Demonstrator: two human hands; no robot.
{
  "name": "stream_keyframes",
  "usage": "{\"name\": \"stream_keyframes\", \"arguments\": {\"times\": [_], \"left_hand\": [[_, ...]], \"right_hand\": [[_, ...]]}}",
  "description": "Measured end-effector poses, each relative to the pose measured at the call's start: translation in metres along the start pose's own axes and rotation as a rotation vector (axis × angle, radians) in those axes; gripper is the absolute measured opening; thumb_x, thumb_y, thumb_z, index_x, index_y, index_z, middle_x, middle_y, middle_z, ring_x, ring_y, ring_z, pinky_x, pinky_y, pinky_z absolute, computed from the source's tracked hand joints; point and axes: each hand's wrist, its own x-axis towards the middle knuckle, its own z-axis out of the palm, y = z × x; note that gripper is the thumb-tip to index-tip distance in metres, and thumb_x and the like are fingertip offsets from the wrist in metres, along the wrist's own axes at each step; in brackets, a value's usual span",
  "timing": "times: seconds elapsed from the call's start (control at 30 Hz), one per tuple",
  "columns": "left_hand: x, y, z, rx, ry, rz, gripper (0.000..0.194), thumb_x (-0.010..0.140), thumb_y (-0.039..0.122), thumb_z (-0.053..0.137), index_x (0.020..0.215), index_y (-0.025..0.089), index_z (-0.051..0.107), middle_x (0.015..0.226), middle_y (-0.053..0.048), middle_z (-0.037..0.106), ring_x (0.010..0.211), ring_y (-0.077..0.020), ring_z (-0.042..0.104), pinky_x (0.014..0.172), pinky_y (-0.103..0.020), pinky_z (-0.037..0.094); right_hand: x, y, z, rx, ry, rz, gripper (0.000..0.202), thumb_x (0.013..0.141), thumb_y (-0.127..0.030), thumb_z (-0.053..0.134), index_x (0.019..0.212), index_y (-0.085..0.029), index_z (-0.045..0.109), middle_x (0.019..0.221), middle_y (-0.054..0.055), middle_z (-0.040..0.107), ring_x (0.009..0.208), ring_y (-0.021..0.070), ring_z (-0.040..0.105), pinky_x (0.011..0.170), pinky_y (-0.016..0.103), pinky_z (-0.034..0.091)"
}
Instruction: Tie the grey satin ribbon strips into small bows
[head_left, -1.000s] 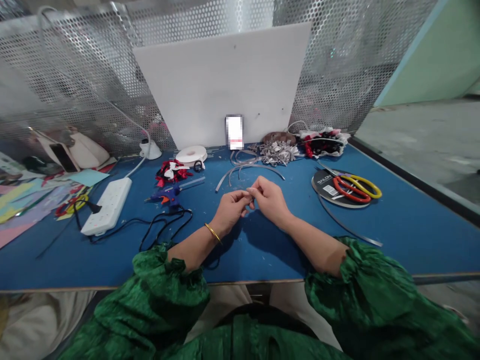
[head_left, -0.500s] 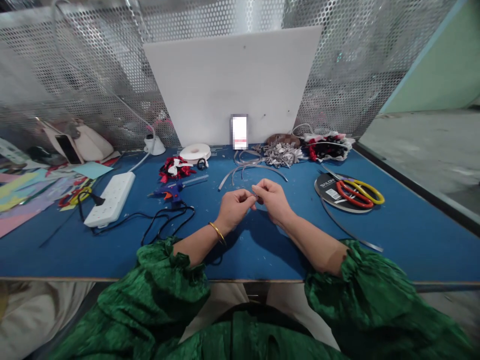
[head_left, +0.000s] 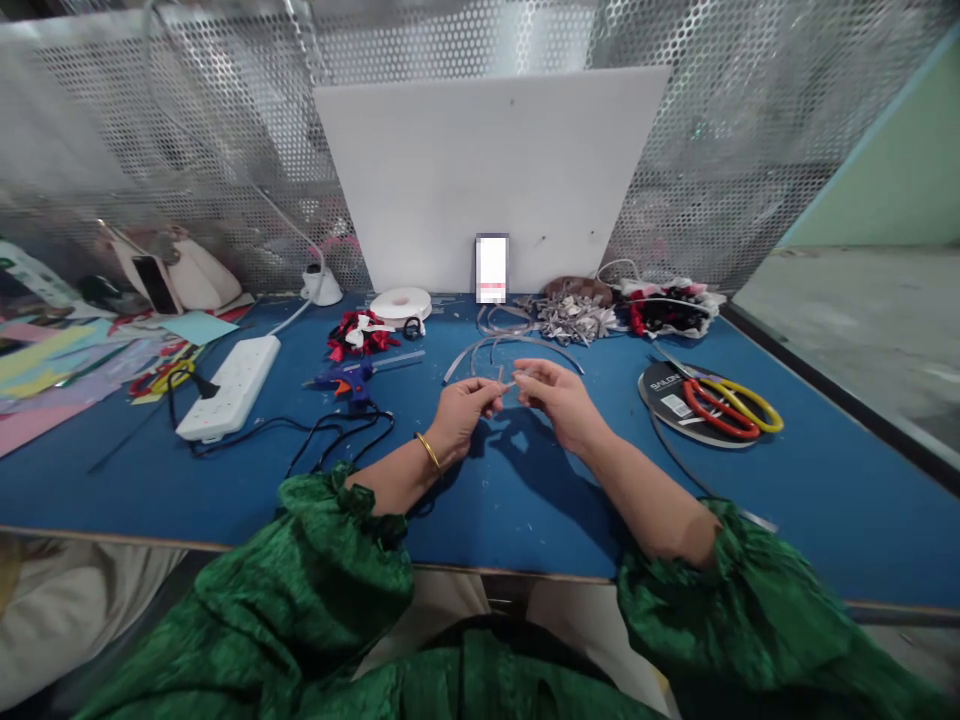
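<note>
Over the middle of the blue table, a short piece of grey ribbon is pinched between my two hands. My left hand, with a gold bangle at the wrist, has thumb and forefinger closed on one end. My right hand grips the other end between thumb and fingers, which partly hide it. Just beyond the hands lie cut lengths of grey ribbon. Behind them is a heap of small grey ribbon pieces.
To the right, red and yellow scissors lie on a black ribbon spool. A blue glue gun, white ribbon roll, red and black bows and power strip are left. A phone leans against a white board.
My hands have moved slightly apart, and the grey ribbon piece now shows between the fingertips. The camera view has shifted a little.
</note>
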Motion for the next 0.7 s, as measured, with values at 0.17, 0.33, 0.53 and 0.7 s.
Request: {"name": "stream_keyframes", "arguments": {"times": [0.17,0.33,0.53,0.7], "left_hand": [[-0.0011,0.0004,0.0,0.006,-0.019,-0.001,0.026,0.062,0.037,0.075,0.066,0.013,0.068,0.056,0.0,0.058,0.053,-0.0067,0.046,0.05,-0.02,0.032],[-0.0012,0.0007,0.0004,-0.029,-0.051,-0.055,0.025,0.059,0.036,0.077,0.063,0.013,0.066,0.053,0.001,0.054,0.051,-0.0064,0.045,0.05,-0.02,0.034],[-0.0004,0.0007,-0.0006,-0.054,-0.086,-0.158,0.026,0.055,0.032,0.079,0.058,0.013,0.062,0.05,0.004,0.05,0.045,-0.005,0.041,0.053,-0.023,0.039],[-0.0004,0.0011,-0.002,0.012,-0.055,-0.057,0.025,0.06,0.034,0.076,0.06,0.012,0.065,0.052,0.001,0.054,0.048,-0.0057,0.042,0.048,-0.02,0.032]], "right_hand": [[-0.0013,0.0052,0.0013,-0.01,0.068,0.016,0.029,0.063,-0.04,0.077,0.077,-0.017,0.069,0.068,-0.002,0.059,0.053,0.008,0.047,0.053,0.024,0.037],[-0.0018,0.0074,0.0041,-0.081,0.112,-0.087,0.024,0.068,-0.041,0.071,0.069,-0.018,0.065,0.061,-0.002,0.055,0.052,0.0091,0.047,0.054,0.024,0.038],[-0.0038,0.0061,0.0048,-0.219,0.113,-0.168,0.02,0.073,-0.038,0.067,0.071,-0.018,0.066,0.061,-0.002,0.059,0.057,0.0118,0.052,0.061,0.026,0.041],[-0.0057,0.0005,0.0039,-0.307,0.061,-0.202,0.018,0.077,-0.034,0.064,0.079,-0.018,0.071,0.064,0.001,0.065,0.062,0.0138,0.057,0.062,0.027,0.041]]}}
